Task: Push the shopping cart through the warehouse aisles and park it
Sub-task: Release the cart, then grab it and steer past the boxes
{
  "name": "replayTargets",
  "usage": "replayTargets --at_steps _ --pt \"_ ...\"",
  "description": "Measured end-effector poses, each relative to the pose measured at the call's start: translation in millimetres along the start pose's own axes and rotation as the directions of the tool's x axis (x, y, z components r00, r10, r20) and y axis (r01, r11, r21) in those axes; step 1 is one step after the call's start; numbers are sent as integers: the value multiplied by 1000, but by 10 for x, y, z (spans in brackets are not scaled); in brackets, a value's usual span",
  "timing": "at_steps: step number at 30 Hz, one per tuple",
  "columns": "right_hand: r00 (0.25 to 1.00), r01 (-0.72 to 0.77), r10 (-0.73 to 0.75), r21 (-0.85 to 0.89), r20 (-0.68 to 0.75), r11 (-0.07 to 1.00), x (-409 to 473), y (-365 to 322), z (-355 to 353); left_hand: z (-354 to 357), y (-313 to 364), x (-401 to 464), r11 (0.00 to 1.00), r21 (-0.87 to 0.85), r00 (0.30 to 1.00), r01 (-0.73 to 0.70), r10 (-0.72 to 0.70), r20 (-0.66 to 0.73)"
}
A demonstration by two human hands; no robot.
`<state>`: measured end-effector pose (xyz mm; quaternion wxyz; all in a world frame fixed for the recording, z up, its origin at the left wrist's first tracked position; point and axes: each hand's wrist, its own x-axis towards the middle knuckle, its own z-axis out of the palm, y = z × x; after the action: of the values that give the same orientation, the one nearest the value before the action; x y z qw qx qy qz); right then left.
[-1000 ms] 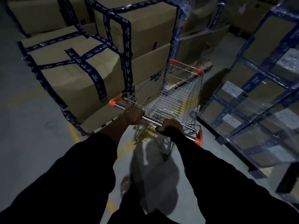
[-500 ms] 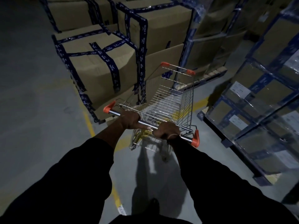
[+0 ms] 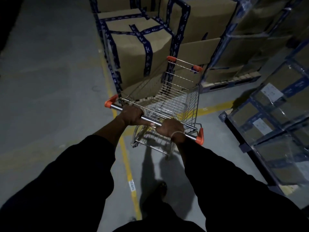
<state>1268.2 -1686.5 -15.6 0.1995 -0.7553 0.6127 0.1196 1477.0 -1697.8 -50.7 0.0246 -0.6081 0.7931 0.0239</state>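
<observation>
A small wire shopping cart (image 3: 173,91) with orange corner caps stands on the grey floor in front of me, its basket empty. My left hand (image 3: 132,115) is closed around the left part of its chrome handle bar (image 3: 115,107). Close beside it, my right hand (image 3: 172,130) grips the right part of the same bar. The cart's nose points toward stacked cartons just ahead; its wheels are mostly hidden under the basket.
Taped cardboard cartons (image 3: 137,47) on a pallet rise directly ahead and to the left of the cart. Wrapped pallets of boxes (image 3: 274,124) line the right side. A yellow floor line (image 3: 127,164) runs under me and branches right. Open grey floor (image 3: 50,81) lies on the left.
The cart and I have swung left: the cartons have shifted right in view, and more open floor and yellow line show on the left. Both hands stay on the handle.
</observation>
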Motion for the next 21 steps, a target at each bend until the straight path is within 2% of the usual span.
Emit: replayTargets --at_steps 10,21 --pt "988 154 -154 -70 16 986 -654 -763 564 120 -238 -1499 985 2 985 174 -174 -8" --pt "905 424 -406 -215 124 880 -1066 -1342 942 191 -166 -2790 902 -29 902 431 -431 -25"
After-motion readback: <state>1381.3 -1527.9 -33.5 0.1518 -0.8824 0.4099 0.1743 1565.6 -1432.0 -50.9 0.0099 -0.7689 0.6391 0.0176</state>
